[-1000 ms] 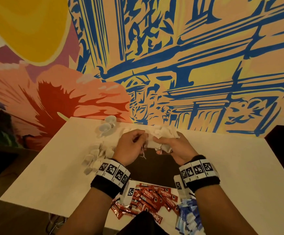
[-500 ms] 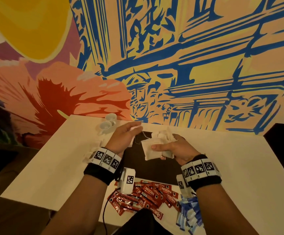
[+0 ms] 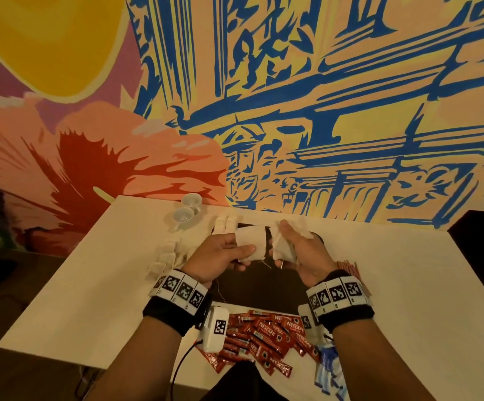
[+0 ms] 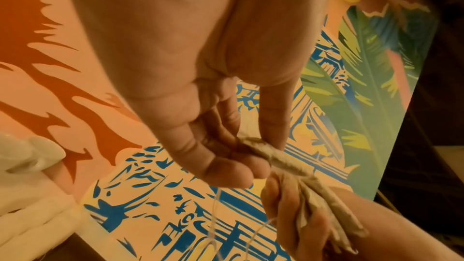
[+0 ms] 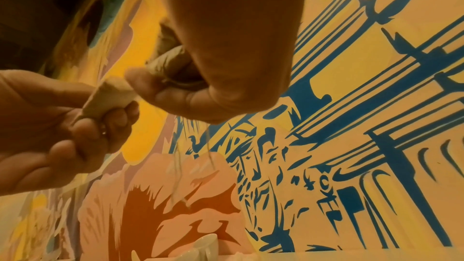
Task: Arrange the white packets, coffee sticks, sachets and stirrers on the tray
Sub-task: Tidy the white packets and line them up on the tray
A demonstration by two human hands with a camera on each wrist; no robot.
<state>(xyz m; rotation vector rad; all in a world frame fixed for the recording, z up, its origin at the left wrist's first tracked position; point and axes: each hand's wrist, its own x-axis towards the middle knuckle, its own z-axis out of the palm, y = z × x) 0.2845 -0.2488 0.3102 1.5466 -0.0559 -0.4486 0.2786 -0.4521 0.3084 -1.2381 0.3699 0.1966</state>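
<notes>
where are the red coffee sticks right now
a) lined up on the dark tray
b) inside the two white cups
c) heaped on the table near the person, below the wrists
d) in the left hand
c: the red coffee sticks lie in a loose heap on the table at its near edge, while both hands hold white packets above the dark tray.

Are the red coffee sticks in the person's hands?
No, the red coffee sticks lie on the table near the wrists; both hands hold white packets.
</notes>
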